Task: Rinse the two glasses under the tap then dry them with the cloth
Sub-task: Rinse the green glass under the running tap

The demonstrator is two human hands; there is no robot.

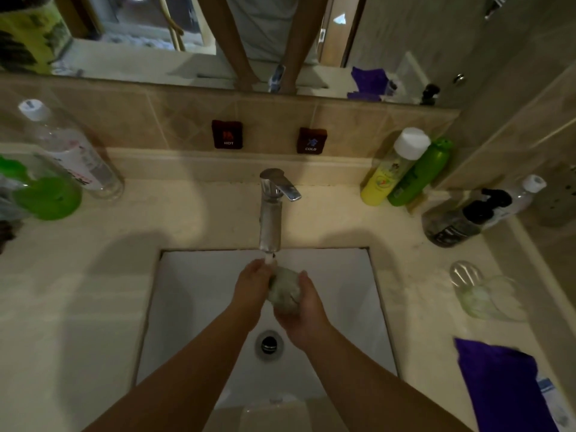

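The counter (78,307) surrounds a white sink (193,307), with the tap (270,213) at 12 o'clock of the basin, its spout pointing toward the person. The purple cloth (501,388) lies on the counter at about 4 o'clock of the sink. Under the spout, the person holds one glass (285,291) over the basin; it is tilted, its long axis running roughly from 11 o'clock to 5 o'clock, mouth toward the tap, though blur makes this uncertain. The right hand (304,313) cups the glass from below with fingers curled round it. The left hand (252,286) touches its upper left side, fingers bent at the rim. The second glass (467,282) lies on its side on the counter at 3 o'clock, well apart from the sink.
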